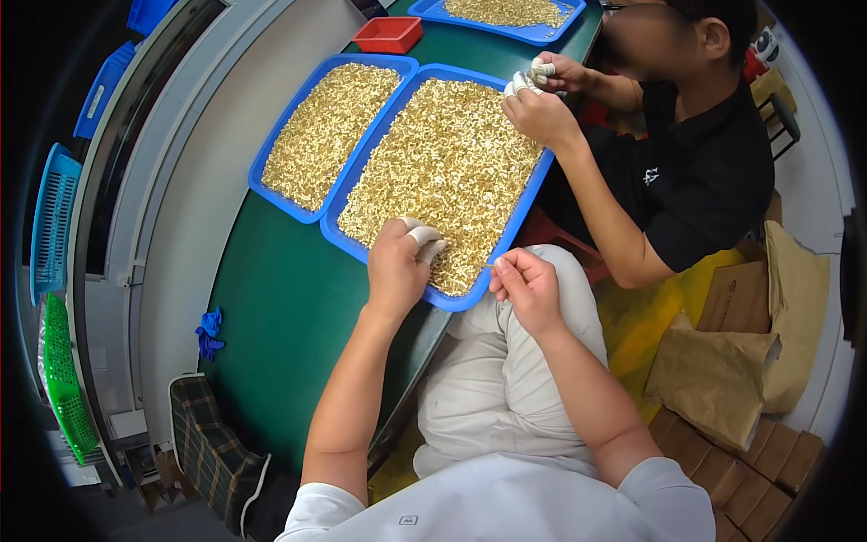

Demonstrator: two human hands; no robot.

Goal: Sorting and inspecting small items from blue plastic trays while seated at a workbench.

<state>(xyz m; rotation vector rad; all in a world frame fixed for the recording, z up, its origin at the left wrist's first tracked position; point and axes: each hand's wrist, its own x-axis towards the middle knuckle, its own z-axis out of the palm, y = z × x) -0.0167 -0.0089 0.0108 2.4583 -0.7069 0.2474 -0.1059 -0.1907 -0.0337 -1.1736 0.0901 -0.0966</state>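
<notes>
Fingers [506, 268] of the right hand [533, 294] pinch a thin gold-coloured piece [485, 265] at the rim of a blue rectangular plastic tray [343, 242]; those of the left hand [397, 264], some in white covers, curl together at the tray's contents, and whether they grip anything cannot be told. A dark green table [271, 298] lies beneath; a pale wall [194, 208] stands left of the fingers, brown cardboard boxes [763, 470] to their right. Trays, blue: three, comprising the one at the fingers, a second [278, 203] directly beside it on the left, and a third [479, 28] well beyond. Red rectangular plastic container [384, 45]: one, beyond the second tray. Co-worker's hands [535, 115]: two, beyond the right fingers. All three trays hold small gold-coloured pieces [442, 154]; both nearer trays are broadly covered.
</notes>
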